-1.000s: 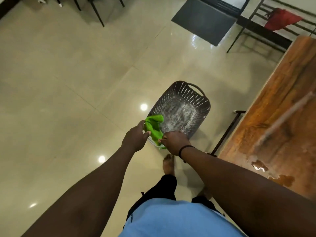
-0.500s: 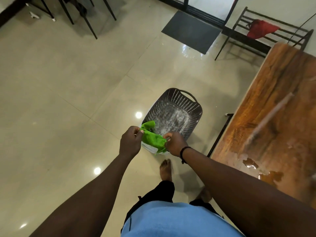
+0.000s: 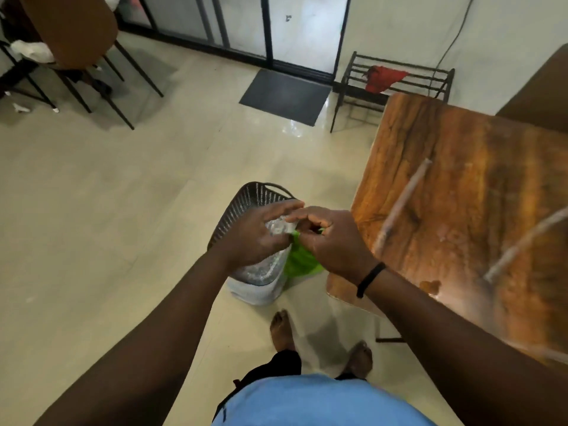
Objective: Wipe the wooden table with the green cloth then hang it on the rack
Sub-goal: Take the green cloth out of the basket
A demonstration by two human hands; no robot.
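The green cloth hangs bunched between my two hands, over a grey slatted basket on the floor. My right hand, with a black wristband, is closed on the cloth's top. My left hand meets it fingertip to fingertip and pinches the cloth's upper edge. The wooden table is just right of my hands and carries a small wet patch near its front edge. The black metal rack stands against the far wall behind the table.
A red cloth lies on the rack. A dark doormat lies before the glass door. Black-legged chairs stand at the far left. My bare feet are on the tiled floor below the basket.
I have stood up and my view has lifted toward the wall. Both hands have risen with the cloth, out of the basket and closer together, nearer the table's corner.
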